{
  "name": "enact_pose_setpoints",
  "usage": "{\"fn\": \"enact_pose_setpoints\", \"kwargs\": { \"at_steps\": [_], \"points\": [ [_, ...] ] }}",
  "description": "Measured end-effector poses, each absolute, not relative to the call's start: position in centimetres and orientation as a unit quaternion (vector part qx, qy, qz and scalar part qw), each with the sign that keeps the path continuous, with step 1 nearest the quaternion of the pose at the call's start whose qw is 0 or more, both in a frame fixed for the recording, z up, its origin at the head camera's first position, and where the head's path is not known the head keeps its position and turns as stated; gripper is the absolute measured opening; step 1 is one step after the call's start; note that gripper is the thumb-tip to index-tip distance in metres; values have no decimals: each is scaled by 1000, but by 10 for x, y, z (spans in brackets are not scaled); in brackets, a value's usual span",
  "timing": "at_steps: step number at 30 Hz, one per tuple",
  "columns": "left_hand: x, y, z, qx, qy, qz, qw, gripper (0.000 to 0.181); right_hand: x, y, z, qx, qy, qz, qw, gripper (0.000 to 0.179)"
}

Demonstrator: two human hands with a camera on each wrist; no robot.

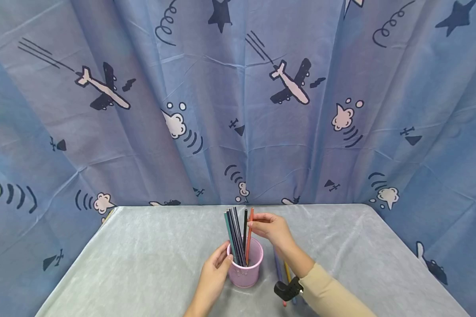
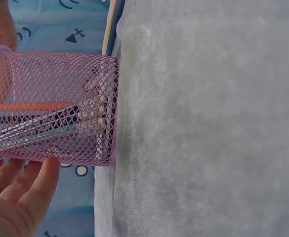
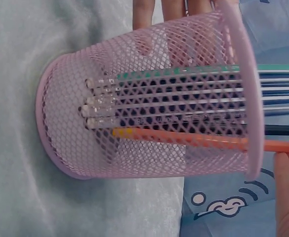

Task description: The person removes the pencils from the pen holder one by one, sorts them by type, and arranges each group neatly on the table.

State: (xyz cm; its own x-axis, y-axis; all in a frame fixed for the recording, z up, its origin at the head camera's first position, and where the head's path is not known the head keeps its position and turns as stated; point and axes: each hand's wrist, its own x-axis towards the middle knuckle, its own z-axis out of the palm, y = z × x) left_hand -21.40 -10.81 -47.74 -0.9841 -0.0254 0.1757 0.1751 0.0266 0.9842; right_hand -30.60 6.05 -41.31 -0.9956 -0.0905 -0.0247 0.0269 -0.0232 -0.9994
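A pink mesh pencil cup (image 1: 243,278) stands upright on the table. My left hand (image 1: 215,269) holds its left side, thumb by the rim and fingers along the mesh. With thumb and fingertips, my right hand (image 1: 274,230) pinches an orange pencil (image 1: 248,248) near its upper end. That pencil's lower part is inside the cup, as the orange shaft (image 3: 184,138) behind the mesh shows in the right wrist view. Several dark striped pencils (image 1: 236,235), a green pencil (image 1: 227,226) and a black pencil (image 1: 245,226) lean leftward in the cup, eraser ends down.
Right of the cup, a purple pencil (image 1: 278,267) and a yellow pencil (image 1: 287,271) lie on the grey cloth-covered table (image 1: 150,264), partly hidden by the right forearm and its black wrist device (image 1: 287,289). A blue patterned curtain (image 1: 222,110) hangs behind the table.
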Motion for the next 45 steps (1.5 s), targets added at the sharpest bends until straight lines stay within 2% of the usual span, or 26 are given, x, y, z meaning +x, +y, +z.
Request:
{"fn": "enact_pose_setpoints", "kwargs": {
  "at_steps": [21, 28, 37, 45],
  "points": [
    [-212, -107, -475, -44, -718, -690, 73, 50, -297, 81, -380, -53, 683, -728, -5, 32],
    [-212, -107, -474, -45, -718, -691, 69, 49, -293, 94, -369, -79, 649, -757, -15, 14],
    [-211, -107, -477, -38, -721, -689, 68, 50, -287, 114, -353, -108, 642, -758, -36, 20],
    [-213, -108, -478, -43, -718, -691, 73, 50, -283, 136, -344, -111, 640, -759, -42, 18]
  ]
}}
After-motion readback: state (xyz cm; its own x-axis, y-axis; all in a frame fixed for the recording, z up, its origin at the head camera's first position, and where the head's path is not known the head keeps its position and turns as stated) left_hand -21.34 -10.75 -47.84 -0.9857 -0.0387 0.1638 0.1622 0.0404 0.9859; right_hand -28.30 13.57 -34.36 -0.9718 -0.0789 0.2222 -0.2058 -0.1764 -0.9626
